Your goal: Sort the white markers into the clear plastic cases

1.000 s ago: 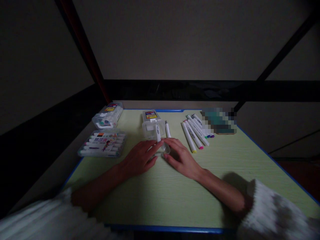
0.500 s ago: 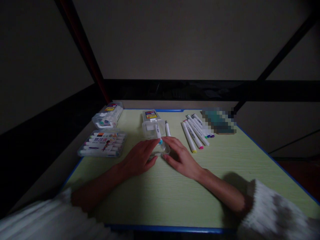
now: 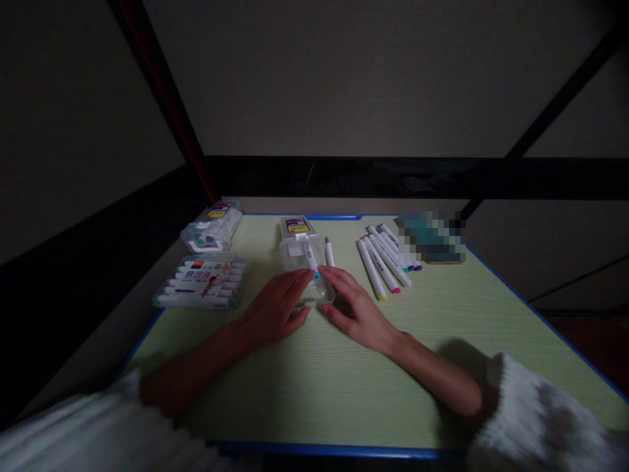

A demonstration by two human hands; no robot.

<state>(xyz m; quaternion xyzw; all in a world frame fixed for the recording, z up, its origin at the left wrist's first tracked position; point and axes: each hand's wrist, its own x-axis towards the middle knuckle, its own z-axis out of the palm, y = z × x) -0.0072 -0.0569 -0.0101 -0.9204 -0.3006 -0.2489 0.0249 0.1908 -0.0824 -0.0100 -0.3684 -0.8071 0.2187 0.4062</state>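
In the middle of the table lies an opened clear plastic case, its hinged lid tipped back and away from me. A white marker with a blue end slants over the case, its blue end nearest me. The fingertips of my left hand meet that blue end from the left, and the thumb rests by the case's near edge. From the other side, the fingertips of my right hand press at the same end, thumb at the case's right corner. Just right of the case lies a grey-capped marker, partly hidden by my right fingers.
Several loose white markers with coloured ends lie to the right, beside a pixelated flat greenish object. On the left are a filled marker case and another clear case behind it. Blue edging borders the table.
The marker's blue end has shifted very slightly away from me, and the fingertips have moved a little with it. All else stays put.
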